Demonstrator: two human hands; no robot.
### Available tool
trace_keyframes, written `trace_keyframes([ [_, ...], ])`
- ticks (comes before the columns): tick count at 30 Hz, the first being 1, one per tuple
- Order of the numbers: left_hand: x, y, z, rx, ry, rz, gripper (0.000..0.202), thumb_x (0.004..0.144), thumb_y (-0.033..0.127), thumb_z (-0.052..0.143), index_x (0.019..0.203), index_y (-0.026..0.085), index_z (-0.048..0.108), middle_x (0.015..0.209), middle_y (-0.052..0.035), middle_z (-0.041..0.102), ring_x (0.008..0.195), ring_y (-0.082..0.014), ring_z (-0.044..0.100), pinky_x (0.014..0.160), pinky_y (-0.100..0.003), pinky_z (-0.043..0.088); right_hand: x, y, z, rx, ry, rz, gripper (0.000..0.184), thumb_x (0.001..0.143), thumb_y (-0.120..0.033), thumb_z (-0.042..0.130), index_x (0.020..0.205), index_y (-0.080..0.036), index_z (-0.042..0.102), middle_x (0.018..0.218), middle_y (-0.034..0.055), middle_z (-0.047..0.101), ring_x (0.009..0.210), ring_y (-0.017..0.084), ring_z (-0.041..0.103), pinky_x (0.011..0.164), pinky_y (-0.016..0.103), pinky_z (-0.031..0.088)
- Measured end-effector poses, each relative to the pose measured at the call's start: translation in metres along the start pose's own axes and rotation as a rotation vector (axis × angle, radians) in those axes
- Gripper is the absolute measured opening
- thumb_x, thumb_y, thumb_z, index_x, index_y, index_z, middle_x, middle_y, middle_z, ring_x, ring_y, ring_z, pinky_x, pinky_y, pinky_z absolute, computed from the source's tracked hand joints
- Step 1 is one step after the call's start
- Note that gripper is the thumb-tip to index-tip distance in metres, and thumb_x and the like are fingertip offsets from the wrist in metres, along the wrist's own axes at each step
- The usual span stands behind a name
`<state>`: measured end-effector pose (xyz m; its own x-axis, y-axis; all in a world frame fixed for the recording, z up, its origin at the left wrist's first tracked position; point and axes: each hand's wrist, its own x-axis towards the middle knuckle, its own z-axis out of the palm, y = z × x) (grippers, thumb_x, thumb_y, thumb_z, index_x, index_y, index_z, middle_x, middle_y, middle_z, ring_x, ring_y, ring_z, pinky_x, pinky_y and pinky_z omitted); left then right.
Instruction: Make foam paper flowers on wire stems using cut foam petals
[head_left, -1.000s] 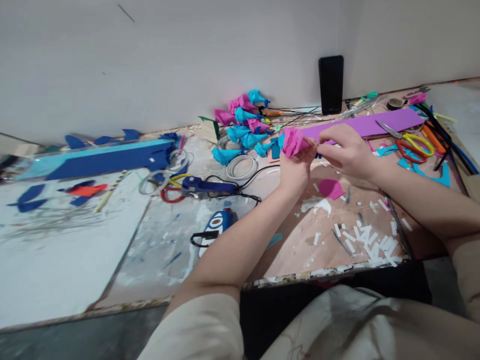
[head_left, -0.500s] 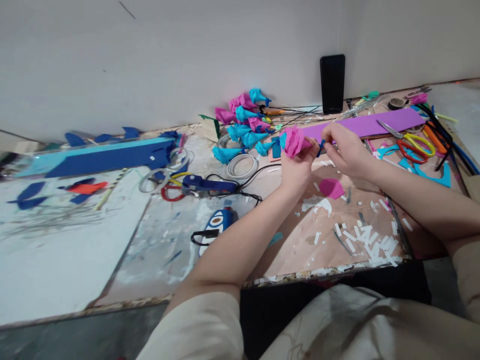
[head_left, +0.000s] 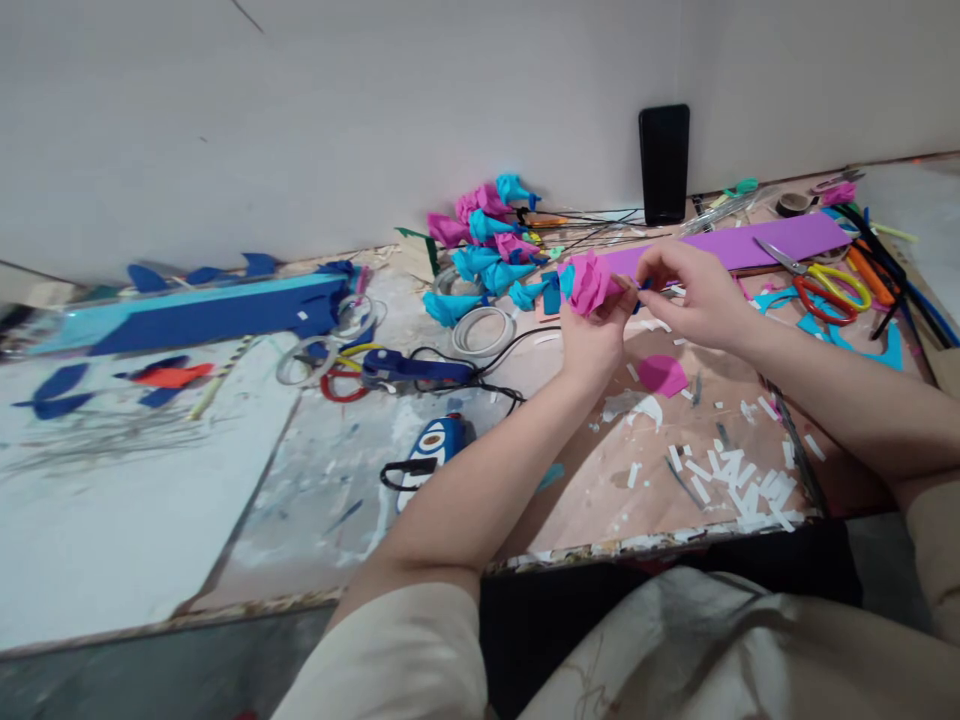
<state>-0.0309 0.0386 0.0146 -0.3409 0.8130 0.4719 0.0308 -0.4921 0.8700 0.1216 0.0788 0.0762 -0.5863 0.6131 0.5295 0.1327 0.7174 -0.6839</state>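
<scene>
My left hand (head_left: 596, 335) is closed around the base of a pink foam flower (head_left: 586, 282), holding it above the table. Just to its right, my right hand (head_left: 686, 295) pinches a small dark blue piece (head_left: 643, 286) at the flower's base. A purple foam sheet (head_left: 739, 245) lies behind both hands. A loose pink foam petal (head_left: 661, 375) rests on the table below my right hand.
A heap of finished pink and cyan foam flowers (head_left: 487, 245) lies at the back. Red and yellow scissors (head_left: 821, 285) sit on the right, a black phone (head_left: 664, 165) leans on the wall, a blue glue gun (head_left: 409, 370) and tape rolls (head_left: 481, 330) are left of centre, white paper scraps (head_left: 739, 480) near me.
My right hand's fingers have shifted slightly up and left along the flower's base, working the small blue piece. The left hand and flower stay almost in place.
</scene>
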Motion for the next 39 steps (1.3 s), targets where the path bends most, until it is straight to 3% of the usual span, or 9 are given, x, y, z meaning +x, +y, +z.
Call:
trace_keyframes([
  [3, 0.000, 0.001, 0.001, -0.020, -0.008, 0.017, 0.042, 0.075, 0.060, 0.082, 0.086, 0.022, 0.066, 0.087, -0.0032, 0.066, 0.090, -0.0208, 0.069, 0.094, -0.041, 0.058, 0.002, 0.003, 0.000, 0.096, 0.031, 0.052, 0.010, 0.085, -0.023, 0.068, 0.085, -0.021, 0.058, 0.081, 0.0006, 0.062, 0.077, 0.016, 0.059, 0.074, 0.032, 0.051],
  [8, 0.000, -0.002, 0.002, -0.051, 0.012, 0.031, 0.043, 0.074, 0.060, 0.083, 0.084, 0.022, 0.064, 0.088, -0.0023, 0.066, 0.094, -0.0199, 0.069, 0.096, -0.039, 0.058, 0.005, 0.009, -0.001, 0.263, 0.073, 0.176, 0.024, 0.078, -0.031, 0.079, 0.080, -0.020, 0.058, 0.078, -0.0002, 0.061, 0.074, 0.015, 0.059, 0.071, 0.031, 0.052],
  [14, -0.003, -0.004, 0.001, -0.060, 0.026, -0.002, 0.045, 0.073, 0.061, 0.083, 0.088, 0.023, 0.065, 0.092, -0.0034, 0.069, 0.097, -0.0208, 0.070, 0.095, -0.038, 0.059, 0.003, 0.004, -0.003, 0.208, 0.104, 0.202, 0.020, 0.077, -0.030, 0.080, 0.077, -0.019, 0.063, 0.075, 0.0018, 0.065, 0.072, 0.017, 0.062, 0.069, 0.033, 0.053],
  [19, -0.002, -0.003, 0.000, -0.022, 0.027, 0.039, 0.046, 0.074, 0.063, 0.082, 0.086, 0.022, 0.064, 0.090, -0.0023, 0.068, 0.095, -0.0191, 0.069, 0.095, -0.037, 0.058, 0.001, 0.005, -0.001, -0.060, 0.125, 0.113, 0.008, 0.083, -0.024, 0.072, 0.078, -0.018, 0.071, 0.084, 0.0059, 0.073, 0.080, 0.021, 0.066, 0.076, 0.036, 0.053],
  [23, 0.000, -0.006, -0.001, -0.008, 0.029, 0.095, 0.045, 0.075, 0.062, 0.081, 0.086, 0.022, 0.065, 0.089, -0.0015, 0.066, 0.091, -0.0178, 0.069, 0.093, -0.036, 0.058, -0.001, 0.006, 0.002, -0.228, 0.106, 0.028, 0.014, 0.090, -0.024, 0.065, 0.081, -0.020, 0.074, 0.091, 0.0072, 0.074, 0.088, 0.024, 0.066, 0.083, 0.039, 0.052],
  [32, 0.003, -0.010, -0.002, -0.073, 0.042, 0.108, 0.039, 0.076, 0.055, 0.083, 0.088, 0.022, 0.067, 0.089, -0.0002, 0.066, 0.089, -0.0162, 0.068, 0.091, -0.035, 0.058, -0.012, 0.002, 0.008, -0.415, 0.186, -0.167, 0.022, 0.098, -0.024, 0.055, 0.095, -0.024, 0.077, 0.098, 0.0067, 0.067, 0.096, 0.023, 0.060, 0.087, 0.041, 0.048],
  [39, 0.003, -0.010, -0.001, -0.088, 0.071, 0.101, 0.038, 0.074, 0.054, 0.085, 0.086, 0.021, 0.069, 0.088, 0.0004, 0.068, 0.088, -0.0148, 0.068, 0.091, -0.032, 0.057, -0.015, 0.003, 0.010, -0.458, 0.154, -0.172, 0.020, 0.096, -0.018, 0.054, 0.097, -0.021, 0.073, 0.099, 0.0082, 0.073, 0.094, 0.024, 0.065, 0.086, 0.039, 0.050],
])
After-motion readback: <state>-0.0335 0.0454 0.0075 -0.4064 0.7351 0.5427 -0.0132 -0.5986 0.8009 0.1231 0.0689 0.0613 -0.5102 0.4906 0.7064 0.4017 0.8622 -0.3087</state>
